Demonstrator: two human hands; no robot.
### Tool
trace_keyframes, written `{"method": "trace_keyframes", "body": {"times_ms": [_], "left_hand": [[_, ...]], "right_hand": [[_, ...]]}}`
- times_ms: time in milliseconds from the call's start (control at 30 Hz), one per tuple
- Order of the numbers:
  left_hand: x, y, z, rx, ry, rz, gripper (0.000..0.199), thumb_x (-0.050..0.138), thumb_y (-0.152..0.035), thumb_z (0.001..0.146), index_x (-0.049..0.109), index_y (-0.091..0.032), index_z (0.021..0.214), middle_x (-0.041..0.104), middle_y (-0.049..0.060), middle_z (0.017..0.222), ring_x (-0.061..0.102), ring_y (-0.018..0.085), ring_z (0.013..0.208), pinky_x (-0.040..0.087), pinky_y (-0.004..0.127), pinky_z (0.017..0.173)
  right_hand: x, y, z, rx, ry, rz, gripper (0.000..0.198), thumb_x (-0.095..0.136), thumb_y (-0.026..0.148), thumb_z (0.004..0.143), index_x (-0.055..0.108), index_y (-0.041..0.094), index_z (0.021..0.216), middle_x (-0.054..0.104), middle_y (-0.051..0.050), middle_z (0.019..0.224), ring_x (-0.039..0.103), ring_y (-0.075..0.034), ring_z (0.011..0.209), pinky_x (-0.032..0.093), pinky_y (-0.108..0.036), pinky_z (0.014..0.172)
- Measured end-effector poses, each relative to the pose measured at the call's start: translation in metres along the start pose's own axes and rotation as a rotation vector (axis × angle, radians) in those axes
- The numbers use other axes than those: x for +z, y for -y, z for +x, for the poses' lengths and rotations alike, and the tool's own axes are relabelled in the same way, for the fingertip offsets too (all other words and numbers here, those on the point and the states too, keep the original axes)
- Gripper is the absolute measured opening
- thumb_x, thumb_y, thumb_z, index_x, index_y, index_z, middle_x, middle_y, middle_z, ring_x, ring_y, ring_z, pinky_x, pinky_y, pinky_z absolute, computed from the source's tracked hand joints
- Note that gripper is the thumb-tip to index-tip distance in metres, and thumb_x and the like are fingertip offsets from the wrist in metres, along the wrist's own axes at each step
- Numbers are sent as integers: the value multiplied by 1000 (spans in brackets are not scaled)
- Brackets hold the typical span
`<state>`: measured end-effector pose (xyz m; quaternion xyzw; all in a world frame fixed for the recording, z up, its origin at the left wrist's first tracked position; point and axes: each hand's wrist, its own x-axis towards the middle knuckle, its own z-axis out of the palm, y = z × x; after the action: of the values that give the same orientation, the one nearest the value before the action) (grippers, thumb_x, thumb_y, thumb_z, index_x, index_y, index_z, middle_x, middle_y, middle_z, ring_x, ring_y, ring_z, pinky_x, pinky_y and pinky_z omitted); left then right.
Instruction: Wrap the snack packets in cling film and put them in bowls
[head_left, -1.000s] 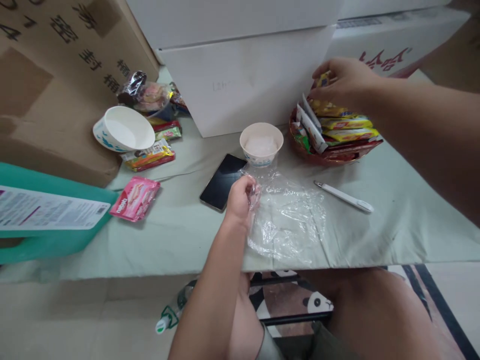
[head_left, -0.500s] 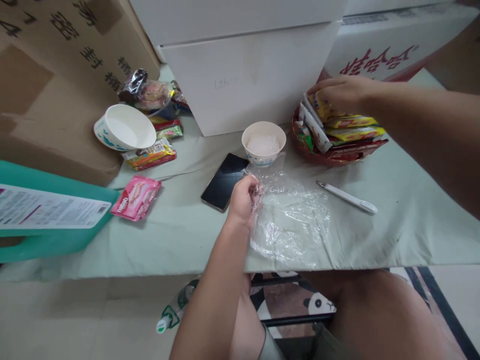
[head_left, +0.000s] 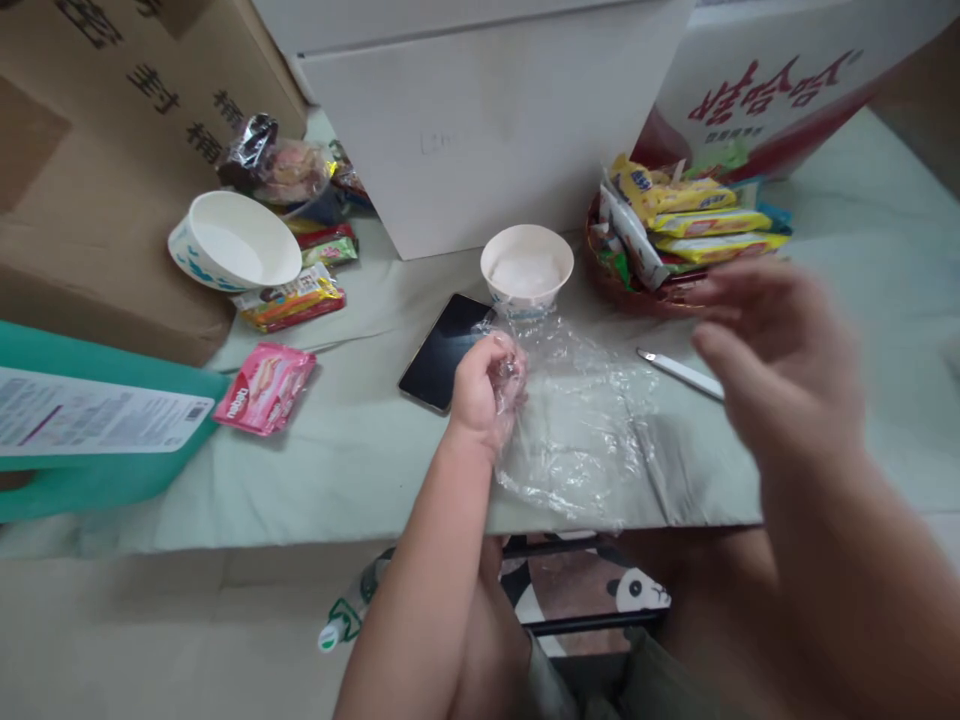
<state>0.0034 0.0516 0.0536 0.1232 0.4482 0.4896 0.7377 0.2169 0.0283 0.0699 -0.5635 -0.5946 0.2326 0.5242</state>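
Observation:
My left hand (head_left: 487,390) is closed on a crumpled clear plastic bag (head_left: 574,430), which spreads to the right over the green tablecloth. Blurred by motion, my right hand (head_left: 784,360) hovers above the table with thumb and fingers apart and nothing visible between them. Beneath its fingertips lies a white-handled utility knife (head_left: 682,375), partly covered. Just behind the hand stands a red basket (head_left: 626,293) heaped with wrapped snacks (head_left: 705,220). A white paper bowl (head_left: 527,265) is behind the bag. Beside my left hand lies a black phone (head_left: 442,355).
Another paper bowl (head_left: 235,242) tilts over snack packs at the left, near a pink wafer packet (head_left: 266,388). A teal jug (head_left: 97,430), a cardboard box (head_left: 97,200) and a white box (head_left: 495,150) border the table. A plastic bottle (head_left: 352,610) lies below.
My right hand has drawn back from the snack basket toward me and is over the knife's handle end. My left hand keeps hold of the plastic bag. The view has shifted slightly.

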Motion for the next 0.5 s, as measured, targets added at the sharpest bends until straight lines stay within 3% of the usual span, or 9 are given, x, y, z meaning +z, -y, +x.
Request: {"method": "trace_keyframes", "body": {"times_ms": [67,133,200,267,367,433,500], "left_hand": [[-4,1,-5,24,93,-15,19,56,-22,68,38,-19,61,45,-3,57,27,5,40,16,21,39],[-10,4,-10,46,151,-10,21,59,-27,68,40,-20,64,49,-2,63,26,6,44,17,23,42],[-16,9,-14,93,118,5,26,63,-37,71,43,-21,67,51,-1,67,23,6,46,18,26,44],[-19,13,-15,176,20,18,34,66,-50,74,46,-23,69,52,-1,68,18,6,46,17,29,46],[-18,18,-11,287,-121,23,41,67,-62,74,50,-25,71,54,-3,67,11,7,45,12,31,46],[-17,19,-8,319,-128,-11,40,69,-62,74,52,-26,72,56,-3,65,9,7,44,10,32,46],[-19,19,-4,328,-51,-82,35,72,-56,73,54,-26,72,56,-4,62,8,7,43,10,32,44]], "right_hand": [[-2,-25,-41,202,-105,72,27,70,32,83,62,33,108,67,-6,103,68,-26,106,53,-53,101],[1,-49,-61,302,-126,134,34,73,33,80,59,33,111,66,-7,109,67,-27,110,53,-54,102],[5,-63,-66,361,-66,234,46,77,34,76,55,32,116,64,-8,121,65,-27,120,52,-52,107],[11,-66,-63,452,28,355,58,80,36,72,52,32,122,62,-9,130,64,-27,125,52,-50,109],[17,-58,-58,642,129,512,69,83,41,69,48,32,128,64,-10,132,68,-28,119,60,-48,99],[19,-53,-56,779,190,590,65,84,43,70,51,30,124,69,-9,122,73,-26,106,64,-44,87],[17,-50,-55,896,264,618,51,85,43,71,58,26,110,73,-8,104,74,-23,88,65,-38,73]]}}
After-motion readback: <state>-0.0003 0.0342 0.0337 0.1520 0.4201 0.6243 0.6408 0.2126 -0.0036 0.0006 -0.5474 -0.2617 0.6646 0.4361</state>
